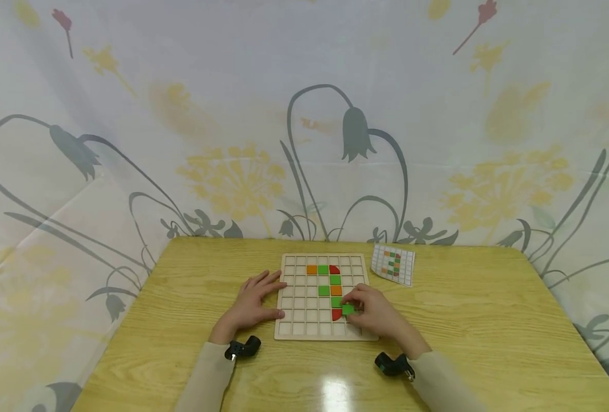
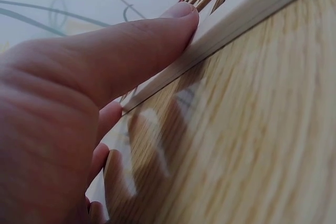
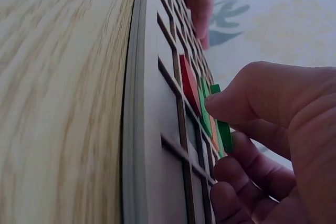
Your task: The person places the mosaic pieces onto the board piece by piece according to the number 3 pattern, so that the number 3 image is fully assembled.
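A wooden grid board (image 1: pixel 299 328) lies on the table with square recesses. Between thumb and fingers, my right hand (image 1: pixel 375 312) pinches a green square tile (image 1: pixel 348 309), held close over the board beside a red quarter-round tile (image 1: pixel 337 315). In the right wrist view that green tile (image 3: pixel 224 124) is tilted on edge above the grid. Set in the board are an orange tile (image 1: pixel 312 269), several green tiles (image 1: pixel 324 290) and another red rounded tile (image 1: pixel 334 269). My left hand (image 1: pixel 253 300) rests at the board's left edge, fingers spread, with the thumb (image 2: pixel 157 32) on its rim.
A printed pattern card (image 1: pixel 393 265) with a curled edge stands at the board's upper right, showing coloured squares on a grid. The wood-grain table (image 1: pixel 181 297) extends around the board. A flower-printed curtain (image 1: pixel 232 114) hangs behind. Dark devices (image 1: pixel 245 347) are strapped to both wrists.
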Demonstrator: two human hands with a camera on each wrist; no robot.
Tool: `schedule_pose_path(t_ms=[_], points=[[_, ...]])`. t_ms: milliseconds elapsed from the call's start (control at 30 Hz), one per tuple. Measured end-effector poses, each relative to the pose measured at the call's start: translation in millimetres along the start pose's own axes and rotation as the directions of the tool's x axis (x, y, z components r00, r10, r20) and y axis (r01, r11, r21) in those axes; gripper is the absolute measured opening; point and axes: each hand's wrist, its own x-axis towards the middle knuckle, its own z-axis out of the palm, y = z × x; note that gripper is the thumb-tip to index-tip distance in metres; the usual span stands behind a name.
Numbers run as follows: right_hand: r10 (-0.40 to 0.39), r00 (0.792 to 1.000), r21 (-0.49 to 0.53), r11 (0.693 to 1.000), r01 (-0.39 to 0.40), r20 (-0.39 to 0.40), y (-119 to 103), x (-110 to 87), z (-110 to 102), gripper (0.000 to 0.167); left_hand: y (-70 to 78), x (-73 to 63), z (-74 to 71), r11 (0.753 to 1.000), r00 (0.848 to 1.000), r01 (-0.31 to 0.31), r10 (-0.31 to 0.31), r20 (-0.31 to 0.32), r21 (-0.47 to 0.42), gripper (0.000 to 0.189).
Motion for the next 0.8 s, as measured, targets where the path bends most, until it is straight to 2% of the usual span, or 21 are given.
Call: schedule_pose_path(t_ms=[467,800], points=[[-0.024,0.999,-0.064,0.998,0.025,0.025,-14.3,16.6,23.4,0.024,3.8,0.5,-1.3,1.0,1.0,0.008,-0.008,0.007,0.011,0.065],[0.012,0.997,-0.054,0.999,-0.008,0.072,-22.9,22.5,30.1,0.024,3.0,-0.6,-2.4,1.0,1.0,0.007,-0.008,0.006,0.015,0.065]])
